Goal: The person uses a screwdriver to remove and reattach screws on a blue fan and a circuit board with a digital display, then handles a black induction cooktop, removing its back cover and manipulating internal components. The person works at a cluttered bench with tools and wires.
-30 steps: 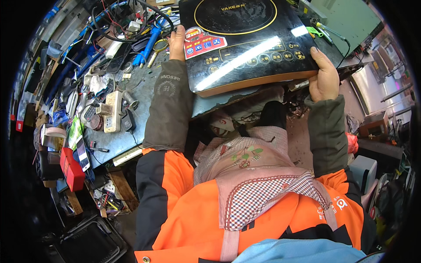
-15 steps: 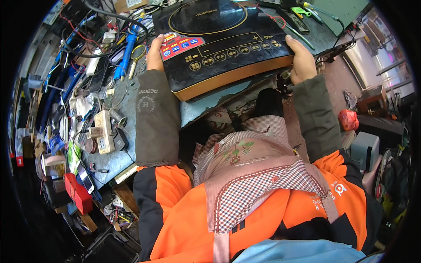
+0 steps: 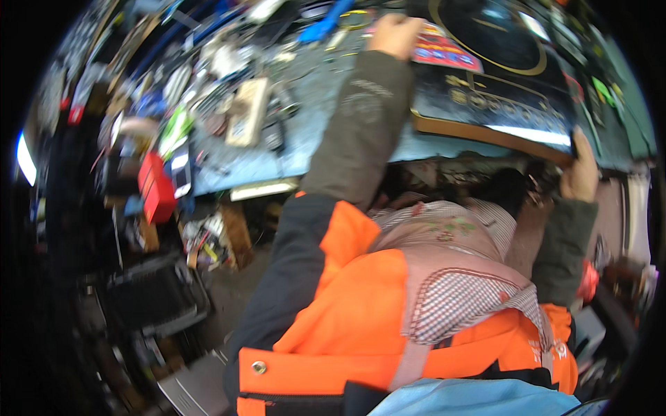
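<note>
A black induction cooktop (image 3: 496,93) with a gold-brown front edge lies at the front of the blue-grey workbench (image 3: 298,149). Printed on its glass are a ring and a row of round touch marks; a red and blue sticker covers its left part. My left hand (image 3: 397,35) grips the left side, fingers bent round the edge. At the right front corner, my right hand (image 3: 581,170) holds it, with the thumb along the side and the other fingers mostly hidden beneath. Motion blurs the picture.
Left of the cooktop, the bench carries a cream power strip (image 3: 248,111), a blue tool (image 3: 326,22) and many loose parts and cables. A red box (image 3: 157,188) sits by the bench's left end. Below stand a black crate (image 3: 156,295) and a box of odds and ends (image 3: 208,243).
The view has swung left, so the bench, cooktop and hands appear farther right, and more floor clutter shows at lower left. Both hands still hold the cooktop.
</note>
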A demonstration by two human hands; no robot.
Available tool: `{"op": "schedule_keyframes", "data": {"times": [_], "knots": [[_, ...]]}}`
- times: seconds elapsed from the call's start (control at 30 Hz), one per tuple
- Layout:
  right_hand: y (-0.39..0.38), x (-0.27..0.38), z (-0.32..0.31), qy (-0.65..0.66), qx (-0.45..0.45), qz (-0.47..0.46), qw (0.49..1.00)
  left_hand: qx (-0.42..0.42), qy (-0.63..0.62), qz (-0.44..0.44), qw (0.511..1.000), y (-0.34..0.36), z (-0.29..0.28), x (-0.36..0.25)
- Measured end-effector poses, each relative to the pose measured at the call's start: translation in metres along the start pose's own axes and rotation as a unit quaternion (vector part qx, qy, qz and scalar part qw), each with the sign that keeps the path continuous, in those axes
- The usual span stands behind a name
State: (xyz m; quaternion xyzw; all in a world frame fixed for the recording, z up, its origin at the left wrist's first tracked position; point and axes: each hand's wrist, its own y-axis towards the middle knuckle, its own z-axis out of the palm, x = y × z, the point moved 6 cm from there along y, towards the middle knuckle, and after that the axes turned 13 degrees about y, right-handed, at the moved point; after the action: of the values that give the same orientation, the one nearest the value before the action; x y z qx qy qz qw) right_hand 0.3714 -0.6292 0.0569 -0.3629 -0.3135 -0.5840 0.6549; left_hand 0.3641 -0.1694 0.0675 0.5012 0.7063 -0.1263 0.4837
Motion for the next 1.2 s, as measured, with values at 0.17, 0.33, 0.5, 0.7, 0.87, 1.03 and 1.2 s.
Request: {"op": "schedule_keyframes", "data": {"times": [0.17, 0.33, 0.5, 0.7, 0.87, 1.03, 1.2], "knots": [[0.028, -0.015, -0.014, -0.065, -0.032, -0.059, 0.996, 0.015, 0.054, -0.074, 0.996, -0.004, -0.016, 0.011], [0.030, -0.013, -0.006, -0.076, 0.062, 0.008, 0.995, 0.101, 0.201, -0.134, 0.965, -0.009, -0.016, 0.006], [0.043, -0.012, -0.021, -0.060, 0.061, 0.046, 0.995, 0.150, 0.289, 0.010, 0.946, 0.003, 0.000, 0.007], [0.039, -0.009, -0.027, -0.072, 0.076, 0.039, 0.994, 0.165, 0.245, -0.022, 0.955, 0.000, -0.003, 0.005], [0.067, -0.005, -0.040, -0.074, 0.083, 0.055, 0.992, 0.224, 0.328, 0.034, 0.917, -0.005, -0.024, -0.031], [0.079, -0.005, -0.087, 0.075, 0.144, 0.091, 0.982, 0.162, 0.207, -0.089, 0.961, -0.011, -0.044, -0.030], [0.089, -0.002, -0.103, 0.062, 0.101, 0.072, 0.990, 0.190, 0.200, -0.007, 0.961, 0.004, -0.009, -0.022]]}}
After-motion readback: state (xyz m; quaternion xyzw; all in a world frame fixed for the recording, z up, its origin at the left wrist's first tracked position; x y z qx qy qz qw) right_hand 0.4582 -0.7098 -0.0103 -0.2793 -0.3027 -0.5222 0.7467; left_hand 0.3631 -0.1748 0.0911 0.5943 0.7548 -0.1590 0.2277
